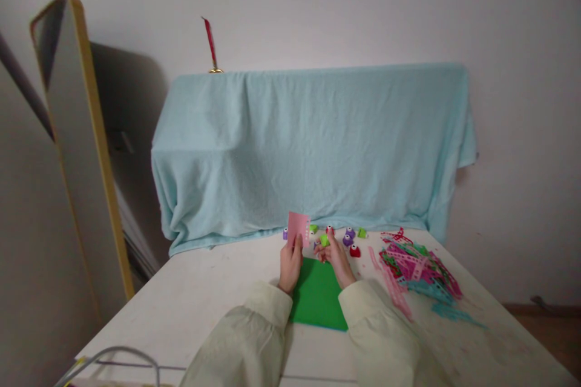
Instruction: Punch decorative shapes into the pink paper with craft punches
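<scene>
My left hand (291, 264) is closed on a sheet of pink paper (297, 227), held upright with the thumb on its lower part. A line of small punched holes runs down the right side of the sheet. To its right, my right hand (336, 258) has its thumb raised and its fingers bent, apart from the thumb. A green craft punch (324, 240) and a red craft punch (330, 230) show just beyond its thumb; I see no clear grip on either. Beneath both hands lies a stack of green paper (319, 299).
Purple craft punches (348, 236), another red punch (354, 251) and a lime-green punch (362, 233) stand along the back. A tangled heap of punched paper strips (415, 269) covers the table's right side. Behind hangs a light-blue cloth (313, 145). A grey cable (122, 349) loops at front left.
</scene>
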The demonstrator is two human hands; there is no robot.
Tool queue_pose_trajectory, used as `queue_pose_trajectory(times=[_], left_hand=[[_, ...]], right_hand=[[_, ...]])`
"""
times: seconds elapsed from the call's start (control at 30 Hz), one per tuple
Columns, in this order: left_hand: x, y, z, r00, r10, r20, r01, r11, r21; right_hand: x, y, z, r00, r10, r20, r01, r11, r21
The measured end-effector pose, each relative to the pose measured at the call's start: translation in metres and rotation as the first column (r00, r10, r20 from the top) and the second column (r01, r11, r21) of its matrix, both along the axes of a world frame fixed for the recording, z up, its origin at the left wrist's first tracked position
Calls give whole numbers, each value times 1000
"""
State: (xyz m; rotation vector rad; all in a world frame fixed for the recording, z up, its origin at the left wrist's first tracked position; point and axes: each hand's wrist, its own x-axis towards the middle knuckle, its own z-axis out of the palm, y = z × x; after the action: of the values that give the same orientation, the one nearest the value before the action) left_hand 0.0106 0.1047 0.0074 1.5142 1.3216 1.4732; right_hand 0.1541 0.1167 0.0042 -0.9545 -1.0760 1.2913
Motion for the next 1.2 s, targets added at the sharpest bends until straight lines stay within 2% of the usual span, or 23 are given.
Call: queue_pose_trajectory(times=[0.17,0.3,0.7,0.97,1.2], left_hand=[[0,-2,1,1000,-7,15,7,1000,-5],[0,0,0,1000,-9,16,10,1000,-14],[0,-1,0,1000,-21,-5,21,1000,0],[1,-3,4,999,-15,-41,15,1000,-12],[2,-3,2,998,-7,-65,7,1000,4]], right_hand=[[4,4,-3,996,55,-76,-59,997,-51],[3,2,-3,998,11,-60,-17,995,-103],[4,-11,6,999,-31,40,31,999,-8],[5,-9,0,998,-43,51,43,999,16],[5,-4,-5,993,-81,91,83,997,-11]])
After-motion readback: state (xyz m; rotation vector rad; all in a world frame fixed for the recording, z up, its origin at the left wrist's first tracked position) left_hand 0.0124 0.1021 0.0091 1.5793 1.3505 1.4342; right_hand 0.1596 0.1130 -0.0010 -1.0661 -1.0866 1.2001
